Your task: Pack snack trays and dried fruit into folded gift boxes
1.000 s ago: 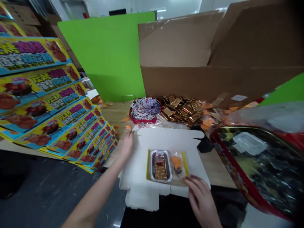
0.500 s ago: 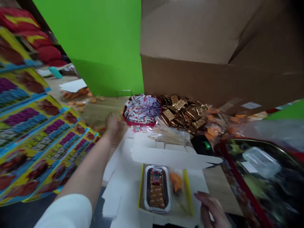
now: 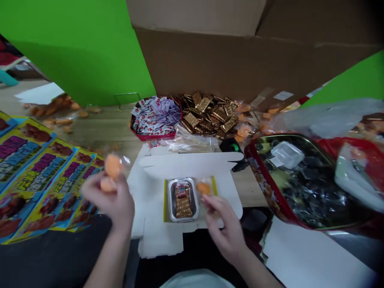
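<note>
"While that left hand (image 3: 110, 200) pinches an orange piece in clear wrap (image 3: 113, 167), what's the other doing?"

"The right hand (image 3: 223, 228), half open, is at a second wrapped orange piece (image 3: 204, 188), grip unclear, beside the foil tray (image 3: 182, 200) on white card (image 3: 150, 200)."

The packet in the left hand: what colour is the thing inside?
Orange, seen through the clear packet, in the head view.

Wrapped orange sweet (image 3: 113, 166) held aloft; foil tray (image 3: 183, 200) on white card (image 3: 192, 165).
</note>
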The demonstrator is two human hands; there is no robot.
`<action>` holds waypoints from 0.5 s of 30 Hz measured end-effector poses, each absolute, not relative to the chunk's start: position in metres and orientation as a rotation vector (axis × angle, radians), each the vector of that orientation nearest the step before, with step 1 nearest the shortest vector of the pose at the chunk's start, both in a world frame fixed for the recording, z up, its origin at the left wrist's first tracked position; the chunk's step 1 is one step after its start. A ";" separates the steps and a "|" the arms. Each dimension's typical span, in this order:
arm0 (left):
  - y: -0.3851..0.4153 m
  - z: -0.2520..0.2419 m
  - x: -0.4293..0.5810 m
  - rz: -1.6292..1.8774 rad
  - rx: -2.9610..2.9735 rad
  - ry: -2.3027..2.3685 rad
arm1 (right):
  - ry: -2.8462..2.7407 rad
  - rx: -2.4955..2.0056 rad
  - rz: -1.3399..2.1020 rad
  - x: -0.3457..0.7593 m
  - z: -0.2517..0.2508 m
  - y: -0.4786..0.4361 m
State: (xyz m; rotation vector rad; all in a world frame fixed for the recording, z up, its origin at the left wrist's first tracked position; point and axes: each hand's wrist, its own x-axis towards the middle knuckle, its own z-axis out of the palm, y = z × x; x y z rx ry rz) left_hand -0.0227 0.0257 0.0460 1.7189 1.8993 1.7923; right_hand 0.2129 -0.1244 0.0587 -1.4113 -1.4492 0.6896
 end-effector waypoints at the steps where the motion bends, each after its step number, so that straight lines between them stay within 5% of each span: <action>1: -0.011 0.050 -0.017 1.810 1.861 1.840 | -1.437 -1.364 0.826 0.201 0.064 -0.125; 6: -0.107 0.052 0.010 0.884 2.461 1.059 | -1.215 -1.381 1.120 0.194 0.061 -0.128; 15: -0.049 0.036 0.052 0.556 2.090 1.599 | -1.848 -1.578 0.777 0.287 0.039 -0.064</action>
